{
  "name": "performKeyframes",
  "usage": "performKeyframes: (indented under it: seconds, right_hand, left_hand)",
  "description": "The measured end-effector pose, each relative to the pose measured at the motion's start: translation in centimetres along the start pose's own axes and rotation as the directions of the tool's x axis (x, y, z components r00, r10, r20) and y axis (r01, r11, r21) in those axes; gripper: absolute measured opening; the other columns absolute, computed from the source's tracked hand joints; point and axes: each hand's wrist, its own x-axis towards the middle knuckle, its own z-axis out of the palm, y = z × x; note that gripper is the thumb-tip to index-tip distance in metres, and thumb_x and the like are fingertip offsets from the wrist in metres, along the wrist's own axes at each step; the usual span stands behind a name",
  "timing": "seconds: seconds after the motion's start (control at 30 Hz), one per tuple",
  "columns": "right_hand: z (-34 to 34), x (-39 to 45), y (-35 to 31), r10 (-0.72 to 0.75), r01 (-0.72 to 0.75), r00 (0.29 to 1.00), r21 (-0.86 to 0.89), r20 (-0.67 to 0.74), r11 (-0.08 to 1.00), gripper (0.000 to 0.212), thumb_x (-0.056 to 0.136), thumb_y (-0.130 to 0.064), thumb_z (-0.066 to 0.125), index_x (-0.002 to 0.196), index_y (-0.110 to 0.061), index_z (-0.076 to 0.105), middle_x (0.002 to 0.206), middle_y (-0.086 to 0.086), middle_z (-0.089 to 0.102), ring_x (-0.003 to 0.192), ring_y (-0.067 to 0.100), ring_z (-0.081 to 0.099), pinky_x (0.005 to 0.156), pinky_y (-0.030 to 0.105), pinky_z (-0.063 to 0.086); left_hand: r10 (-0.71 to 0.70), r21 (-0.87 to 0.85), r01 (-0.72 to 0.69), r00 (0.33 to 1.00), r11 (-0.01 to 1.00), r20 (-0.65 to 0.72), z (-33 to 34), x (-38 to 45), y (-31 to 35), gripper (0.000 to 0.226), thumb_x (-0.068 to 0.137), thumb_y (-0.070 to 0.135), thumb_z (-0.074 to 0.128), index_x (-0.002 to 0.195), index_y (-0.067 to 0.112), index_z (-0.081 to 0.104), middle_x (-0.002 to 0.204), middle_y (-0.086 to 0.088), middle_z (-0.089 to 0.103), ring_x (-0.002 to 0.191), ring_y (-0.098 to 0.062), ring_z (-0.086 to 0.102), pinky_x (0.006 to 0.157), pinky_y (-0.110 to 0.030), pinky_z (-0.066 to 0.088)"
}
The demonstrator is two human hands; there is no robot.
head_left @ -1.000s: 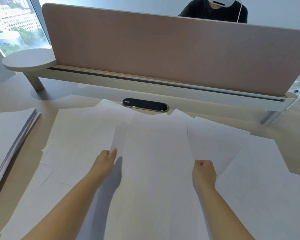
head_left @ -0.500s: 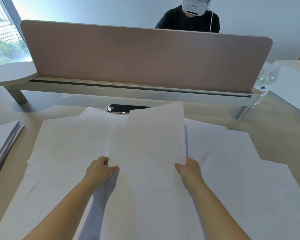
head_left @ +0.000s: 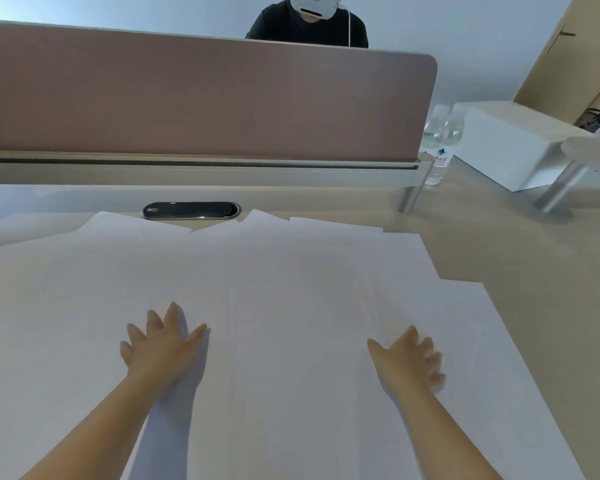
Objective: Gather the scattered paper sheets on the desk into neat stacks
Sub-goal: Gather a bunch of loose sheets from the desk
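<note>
Several white paper sheets lie overlapping and fanned across the beige desk, covering most of its near half. My left hand is spread flat, fingers apart, over the sheets left of centre. My right hand is also spread with straight fingers over the sheets right of centre, slightly blurred. Neither hand holds a sheet. The sheets' far corners stick out unevenly near the cable port.
A black oval cable port sits just beyond the sheets. A pink divider panel on a rail closes the desk's far side; a person sits behind it. Two water bottles and a white box stand at the right.
Half a second ago both hands held a sheet raised by its side edges; now the sheet lies flat among the others and both hands are spread open. The view has shifted right.
</note>
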Motion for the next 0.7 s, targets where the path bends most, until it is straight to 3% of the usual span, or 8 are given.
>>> performKeyframes:
  seconds: [0.23,0.33,0.4,0.53,0.6,0.7]
  right_hand:
    - [0.8,0.2,-1.0,-0.158,0.16,0.987,-0.054,0.028,0.986,0.077,0.088,-0.054,0.039,0.147,-0.014,0.008,0.153,0.002,0.017,0.139,0.026,0.018,0.108,0.043,0.026]
    - [1.4,-0.3,-2.2,-0.262,0.258,0.961,0.058,0.084,0.964,0.071,0.089,-0.048,0.043,0.146,-0.019,0.012,0.151,-0.001,0.024,0.138,0.023,0.021,0.109,0.042,0.025]
    - [1.3,-0.6,-3.0,-0.297,0.283,0.949,0.129,0.107,0.95,0.067,0.088,-0.046,0.045,0.145,-0.022,0.018,0.147,-0.002,0.031,0.136,0.022,0.026,0.11,0.043,0.026]
    - [0.2,-0.5,-2.2,-0.087,0.087,0.996,0.088,0.0,0.992,0.063,0.087,-0.037,0.047,0.141,-0.017,0.023,0.147,0.004,0.025,0.136,0.027,0.024,0.109,0.046,0.027]
    - [-0.2,-0.4,-1.3,0.015,-0.014,1.0,0.1,-0.012,0.995,0.063,0.085,-0.035,0.049,0.139,-0.014,0.024,0.146,0.007,0.023,0.135,0.03,0.023,0.108,0.047,0.028]
    - [-0.2,-0.4,-1.0,0.021,-0.023,1.0,0.181,0.015,0.983,0.067,0.086,-0.03,0.051,0.142,-0.013,0.019,0.148,0.009,0.022,0.136,0.032,0.021,0.109,0.046,0.027]
  left_hand:
    - [0.031,0.014,-0.031,0.999,0.999,0.014,-0.4,-1.1,1.5,0.08,0.086,0.063,0.037,0.148,0.023,0.007,0.151,-0.009,0.022,0.135,-0.036,0.025,0.107,-0.044,0.028]
    - [0.105,-0.168,-0.085,0.987,0.982,0.117,-0.1,-1.4,3.1,0.078,0.086,0.055,0.047,0.148,0.018,0.015,0.149,-0.014,0.027,0.135,-0.035,0.031,0.11,-0.043,0.029]
    - [0.136,-0.173,-0.112,0.982,0.979,0.131,0.0,-1.8,4.0,0.073,0.087,0.053,0.047,0.146,0.018,0.02,0.147,-0.013,0.031,0.134,-0.033,0.034,0.108,-0.041,0.031]
    - [0.003,-0.044,-0.003,1.0,0.999,0.0,-1.3,-1.6,3.5,0.067,0.088,0.053,0.045,0.142,0.016,0.029,0.143,-0.011,0.037,0.13,-0.034,0.035,0.102,-0.042,0.034]
    - [-0.107,-0.067,0.106,0.994,0.992,-0.011,-1.6,-1.6,2.8,0.067,0.087,0.053,0.047,0.138,0.012,0.032,0.14,-0.014,0.035,0.129,-0.036,0.033,0.101,-0.044,0.034]
    - [-0.165,-0.162,0.169,0.986,0.972,0.039,-1.5,-2.0,3.2,0.067,0.087,0.049,0.051,0.135,0.006,0.032,0.139,-0.018,0.032,0.128,-0.037,0.03,0.101,-0.045,0.033]
